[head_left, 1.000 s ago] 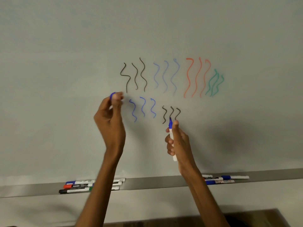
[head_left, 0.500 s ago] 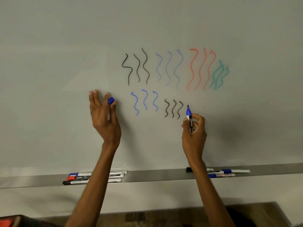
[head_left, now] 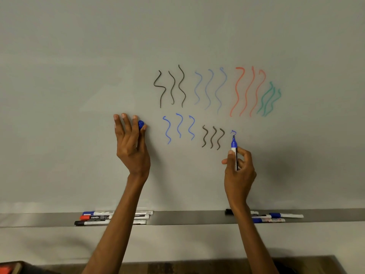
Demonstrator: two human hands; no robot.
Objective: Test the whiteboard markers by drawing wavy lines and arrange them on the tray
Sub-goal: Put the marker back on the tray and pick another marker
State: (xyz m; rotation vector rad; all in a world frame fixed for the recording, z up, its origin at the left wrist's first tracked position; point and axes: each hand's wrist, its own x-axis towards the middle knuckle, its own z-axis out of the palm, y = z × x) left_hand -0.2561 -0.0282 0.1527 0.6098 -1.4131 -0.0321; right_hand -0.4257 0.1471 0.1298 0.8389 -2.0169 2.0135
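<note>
The right hand [head_left: 239, 169] pinches an uncapped blue marker [head_left: 234, 148] between thumb and curled fingers. The marker stands nearly upright, with its tip against the whiteboard [head_left: 79, 76] at the lower end of a short blue squiggle [head_left: 233, 132]. That squiggle sits just right of three black wavy lines [head_left: 212, 139], which follow three blue wavy lines [head_left: 178, 128] in the lower row.

The upper row runs, left to right, through black lines [head_left: 173, 84], pale blue lines [head_left: 207, 89], red lines [head_left: 246, 91] and green lines [head_left: 267, 99].

The left hand [head_left: 130, 145] is raised near the board, left of the lower row. It pinches the blue cap [head_left: 140, 124] between thumb and forefinger, and its other fingers are straight and spread upward.

The tray [head_left: 187, 218] runs along the whiteboard's bottom edge. Toward its left end lie three capped markers side by side: a blue-capped marker [head_left: 94, 213] at the back, a red-capped marker [head_left: 92, 217] in the middle and a black-capped marker [head_left: 88, 222] at the front edge. Toward the right end, a black marker [head_left: 229, 212] is partly hidden behind the right wrist, with two more blue markers [head_left: 284, 215] beside it.
</note>
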